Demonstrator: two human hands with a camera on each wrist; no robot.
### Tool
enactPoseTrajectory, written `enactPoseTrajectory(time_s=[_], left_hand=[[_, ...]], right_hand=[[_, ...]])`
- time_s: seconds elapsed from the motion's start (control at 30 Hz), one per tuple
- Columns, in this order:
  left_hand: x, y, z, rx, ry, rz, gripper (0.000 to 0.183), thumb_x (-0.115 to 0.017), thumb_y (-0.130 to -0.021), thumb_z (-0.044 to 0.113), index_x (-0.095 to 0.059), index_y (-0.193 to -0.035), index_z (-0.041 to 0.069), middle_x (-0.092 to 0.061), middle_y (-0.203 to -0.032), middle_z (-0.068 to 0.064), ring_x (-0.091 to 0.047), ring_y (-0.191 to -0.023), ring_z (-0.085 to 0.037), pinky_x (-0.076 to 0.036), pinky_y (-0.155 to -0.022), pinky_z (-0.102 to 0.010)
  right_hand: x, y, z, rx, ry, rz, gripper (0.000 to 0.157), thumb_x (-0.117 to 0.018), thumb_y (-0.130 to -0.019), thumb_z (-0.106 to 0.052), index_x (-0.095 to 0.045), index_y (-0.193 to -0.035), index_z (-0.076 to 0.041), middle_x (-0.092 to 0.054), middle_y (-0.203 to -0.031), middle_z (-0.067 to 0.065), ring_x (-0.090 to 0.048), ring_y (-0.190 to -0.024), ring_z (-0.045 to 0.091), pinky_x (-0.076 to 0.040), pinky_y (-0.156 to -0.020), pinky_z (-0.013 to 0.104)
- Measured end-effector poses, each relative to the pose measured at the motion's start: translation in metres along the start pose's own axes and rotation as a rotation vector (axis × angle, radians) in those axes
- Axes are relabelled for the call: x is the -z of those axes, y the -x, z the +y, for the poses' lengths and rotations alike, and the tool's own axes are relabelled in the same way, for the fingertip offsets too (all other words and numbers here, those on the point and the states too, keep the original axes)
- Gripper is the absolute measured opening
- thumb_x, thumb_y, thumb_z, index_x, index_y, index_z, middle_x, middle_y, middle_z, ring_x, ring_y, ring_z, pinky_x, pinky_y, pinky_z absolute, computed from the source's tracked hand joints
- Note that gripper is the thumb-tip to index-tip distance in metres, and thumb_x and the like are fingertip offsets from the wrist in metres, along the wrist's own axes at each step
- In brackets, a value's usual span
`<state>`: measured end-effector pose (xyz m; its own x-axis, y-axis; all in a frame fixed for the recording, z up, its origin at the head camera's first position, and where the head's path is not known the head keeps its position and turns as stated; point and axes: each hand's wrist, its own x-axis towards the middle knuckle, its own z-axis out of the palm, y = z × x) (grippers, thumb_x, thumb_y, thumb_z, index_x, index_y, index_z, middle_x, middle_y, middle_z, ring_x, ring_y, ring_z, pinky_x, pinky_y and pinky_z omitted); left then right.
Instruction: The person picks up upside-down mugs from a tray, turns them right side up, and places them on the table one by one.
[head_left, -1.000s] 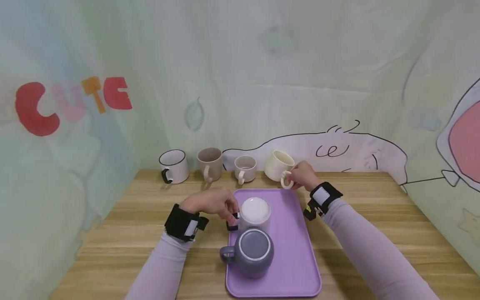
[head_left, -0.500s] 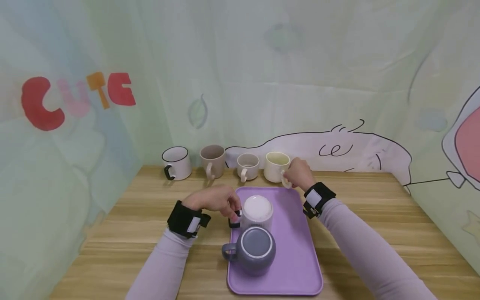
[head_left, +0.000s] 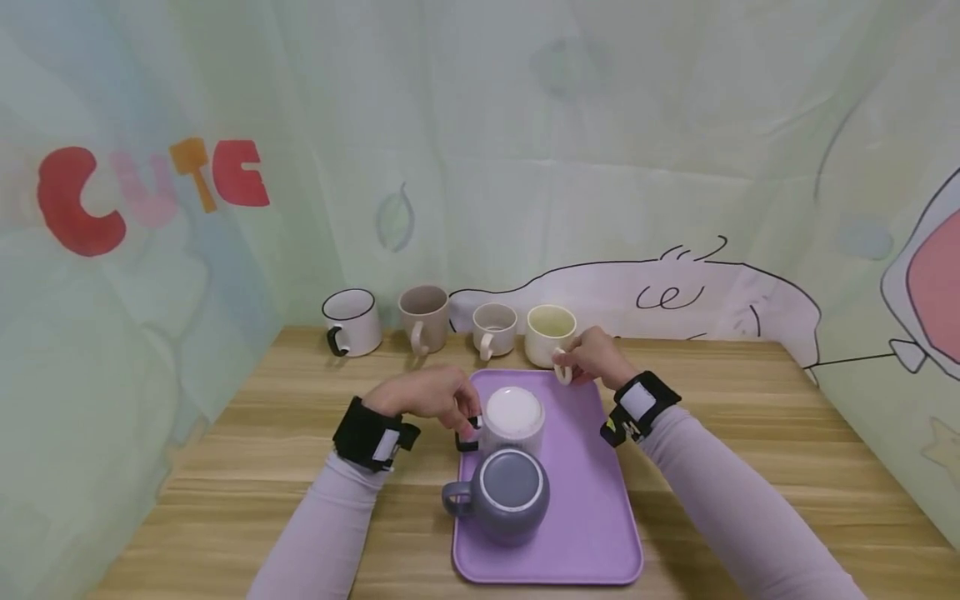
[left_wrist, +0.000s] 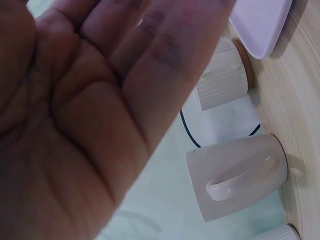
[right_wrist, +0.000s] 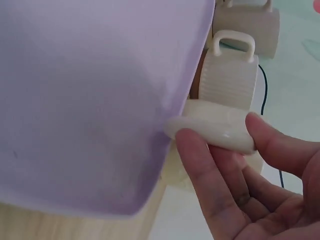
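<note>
My left hand (head_left: 431, 396) pinches the black handle of a white mug (head_left: 514, 417), which stands upside down on the purple tray (head_left: 585, 542). In front of that mug sits a blue-grey mug (head_left: 510, 504), also bottom up, its handle pointing left over the tray's edge. At the back, a cream mug (head_left: 542, 343) stands upright just behind the tray. My right hand (head_left: 597, 357) holds this mug by its handle (right_wrist: 220, 134), thumb and fingers on either side in the right wrist view. In the left wrist view the left fingertips are out of frame.
Left of the cream mug, a small beige ribbed mug (head_left: 491, 333), a taupe mug (head_left: 424, 318) and a white mug with a black rim (head_left: 360, 327) line the back of the wooden table (head_left: 262, 500). A printed curtain (head_left: 487, 217) hangs right behind them.
The cream mug has gone from tilted to upright, and its handle has turned toward the front. The right hand moved with it. The left hand stays on the white mug's handle.
</note>
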<state>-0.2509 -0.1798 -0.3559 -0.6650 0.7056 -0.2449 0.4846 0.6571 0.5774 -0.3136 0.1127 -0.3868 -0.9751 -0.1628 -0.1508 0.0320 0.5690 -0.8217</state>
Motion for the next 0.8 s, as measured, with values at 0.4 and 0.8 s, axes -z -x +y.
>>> enactPoseTrajectory(time_s=[0.4, 0.8], left_hand=[[-0.0018, -0.0005, -0.0014, -0.003, 0.021, 0.000, 0.010, -0.085, -0.085, 0.010, -0.078, -0.092, 0.008, -0.073, -0.078, 0.005, -0.061, -0.073, -0.005, -0.047, -0.065, -0.021], [-0.0009, -0.0015, -0.0021, 0.013, 0.026, 0.001, 0.008, -0.084, -0.085, 0.011, -0.079, -0.091, 0.011, -0.072, -0.078, 0.008, -0.060, -0.073, -0.005, -0.045, -0.066, -0.021]], right_hand=[[-0.0046, 0.0042, 0.0028, -0.023, -0.093, 0.030, 0.021, -0.072, -0.097, -0.007, -0.070, -0.098, 0.014, -0.069, -0.081, 0.014, -0.068, -0.066, 0.016, -0.063, -0.064, 0.032], [-0.0061, -0.0047, 0.0009, -0.013, -0.055, 0.094, 0.026, -0.073, -0.099, -0.012, -0.072, -0.095, 0.014, -0.065, -0.069, 0.008, -0.068, -0.057, 0.015, -0.064, -0.068, 0.037]])
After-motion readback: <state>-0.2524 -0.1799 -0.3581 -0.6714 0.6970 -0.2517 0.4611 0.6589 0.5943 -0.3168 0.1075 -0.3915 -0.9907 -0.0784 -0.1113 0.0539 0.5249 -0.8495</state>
